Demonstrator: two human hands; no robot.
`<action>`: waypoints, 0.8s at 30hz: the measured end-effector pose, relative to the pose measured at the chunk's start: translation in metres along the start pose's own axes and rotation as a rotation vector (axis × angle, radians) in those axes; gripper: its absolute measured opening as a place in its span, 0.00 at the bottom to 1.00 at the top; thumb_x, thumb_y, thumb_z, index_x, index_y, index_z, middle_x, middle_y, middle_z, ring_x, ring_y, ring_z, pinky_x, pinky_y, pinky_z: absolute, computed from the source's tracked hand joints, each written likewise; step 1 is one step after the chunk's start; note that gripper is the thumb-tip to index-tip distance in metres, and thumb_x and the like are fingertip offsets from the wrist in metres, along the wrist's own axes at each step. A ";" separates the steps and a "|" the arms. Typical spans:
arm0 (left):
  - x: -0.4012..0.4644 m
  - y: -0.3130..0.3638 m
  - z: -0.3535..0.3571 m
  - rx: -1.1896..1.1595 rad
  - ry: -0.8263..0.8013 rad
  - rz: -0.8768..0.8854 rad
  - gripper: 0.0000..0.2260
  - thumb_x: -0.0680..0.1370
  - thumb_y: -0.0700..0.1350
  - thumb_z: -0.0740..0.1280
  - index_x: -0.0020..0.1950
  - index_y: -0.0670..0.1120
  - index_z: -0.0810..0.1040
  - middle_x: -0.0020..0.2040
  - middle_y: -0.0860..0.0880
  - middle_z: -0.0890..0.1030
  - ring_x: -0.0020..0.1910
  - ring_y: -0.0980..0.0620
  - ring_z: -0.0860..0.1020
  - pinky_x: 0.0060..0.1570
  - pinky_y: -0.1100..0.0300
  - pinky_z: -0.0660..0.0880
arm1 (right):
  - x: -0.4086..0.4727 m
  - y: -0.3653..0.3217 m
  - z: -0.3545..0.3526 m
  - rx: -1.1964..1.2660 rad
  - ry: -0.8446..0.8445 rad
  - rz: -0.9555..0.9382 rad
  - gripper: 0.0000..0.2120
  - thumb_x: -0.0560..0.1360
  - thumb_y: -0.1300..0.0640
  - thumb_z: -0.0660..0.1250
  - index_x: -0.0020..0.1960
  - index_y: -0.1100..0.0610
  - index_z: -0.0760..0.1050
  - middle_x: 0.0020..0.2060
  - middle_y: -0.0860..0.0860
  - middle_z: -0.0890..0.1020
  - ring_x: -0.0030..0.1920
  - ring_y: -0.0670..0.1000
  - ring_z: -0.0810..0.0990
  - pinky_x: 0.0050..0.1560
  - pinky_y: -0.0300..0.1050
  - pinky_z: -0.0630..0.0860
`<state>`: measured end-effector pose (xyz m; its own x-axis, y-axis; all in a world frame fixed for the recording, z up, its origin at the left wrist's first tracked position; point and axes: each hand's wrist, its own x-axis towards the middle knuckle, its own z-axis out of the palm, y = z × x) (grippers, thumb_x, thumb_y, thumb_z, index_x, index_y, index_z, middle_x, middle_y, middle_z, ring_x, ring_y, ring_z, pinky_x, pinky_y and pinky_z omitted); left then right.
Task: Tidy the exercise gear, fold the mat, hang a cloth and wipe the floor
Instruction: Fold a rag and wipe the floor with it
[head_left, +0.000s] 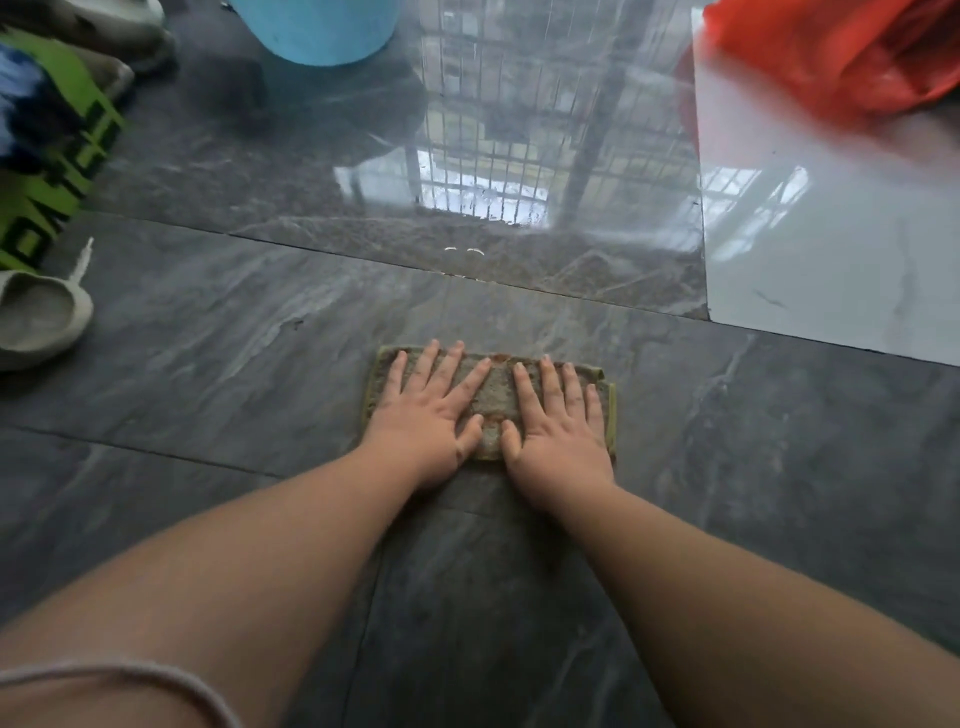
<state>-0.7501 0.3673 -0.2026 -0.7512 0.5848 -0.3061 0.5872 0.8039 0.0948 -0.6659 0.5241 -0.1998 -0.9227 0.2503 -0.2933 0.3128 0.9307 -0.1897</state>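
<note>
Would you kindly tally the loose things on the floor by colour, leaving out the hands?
Green: 2, the cloth and the printed mat
Blue: 1, the bucket
Red: 1, the bag
Beige: 1, the slipper
Total: 5

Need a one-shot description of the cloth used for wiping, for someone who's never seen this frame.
Start from the dark grey marble floor; follow both forearms to the centre. Under the flat left hand and right hand lies the cloth: a folded grey-brown rectangle with a yellow-green border, the only fabric lying flat on the tiles.
</note>
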 end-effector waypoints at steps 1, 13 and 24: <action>-0.015 0.002 0.003 0.002 -0.016 0.001 0.31 0.80 0.63 0.47 0.78 0.61 0.36 0.81 0.51 0.38 0.79 0.48 0.35 0.75 0.42 0.34 | -0.016 -0.003 0.004 0.007 -0.015 0.003 0.33 0.79 0.39 0.47 0.80 0.43 0.36 0.80 0.50 0.37 0.79 0.53 0.33 0.77 0.56 0.32; -0.190 0.040 0.062 -0.034 -0.039 -0.106 0.32 0.76 0.63 0.42 0.79 0.60 0.38 0.81 0.50 0.40 0.79 0.47 0.37 0.75 0.41 0.35 | -0.179 -0.028 0.049 0.010 -0.084 -0.045 0.33 0.80 0.40 0.48 0.80 0.44 0.37 0.80 0.51 0.37 0.79 0.54 0.33 0.77 0.57 0.33; -0.336 0.083 0.109 -0.076 -0.077 -0.215 0.33 0.76 0.61 0.48 0.80 0.58 0.45 0.82 0.48 0.45 0.80 0.45 0.42 0.75 0.41 0.36 | -0.316 -0.032 0.091 0.010 -0.138 -0.141 0.34 0.79 0.40 0.50 0.81 0.45 0.41 0.81 0.51 0.43 0.80 0.54 0.37 0.76 0.56 0.32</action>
<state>-0.4156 0.2258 -0.1949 -0.8297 0.3916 -0.3977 0.3894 0.9166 0.0901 -0.3634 0.3905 -0.1865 -0.9179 0.0778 -0.3890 0.1853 0.9511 -0.2470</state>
